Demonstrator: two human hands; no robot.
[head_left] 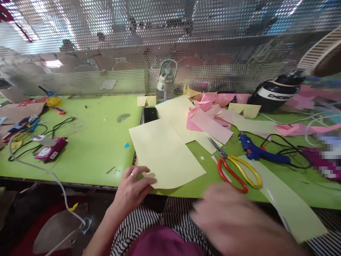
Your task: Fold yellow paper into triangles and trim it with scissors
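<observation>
My left hand, with a ring on one finger, rests on the near corner of a pale yellow paper sheet at the front edge of the green table; its fingers press and pinch the sheet's lower left corner. My right hand is blurred by motion, low over my lap just in front of the table edge, fingers spread and holding nothing. Red and yellow scissors lie on the table just beyond my right hand. A long yellow strip hangs over the edge at the right.
A blue glue gun with black cord lies right of the scissors. Pink and yellow paper scraps pile behind. A water bottle, a black phone, a black helmet and a perforated metal screen stand at the back. Tools and cables lie left.
</observation>
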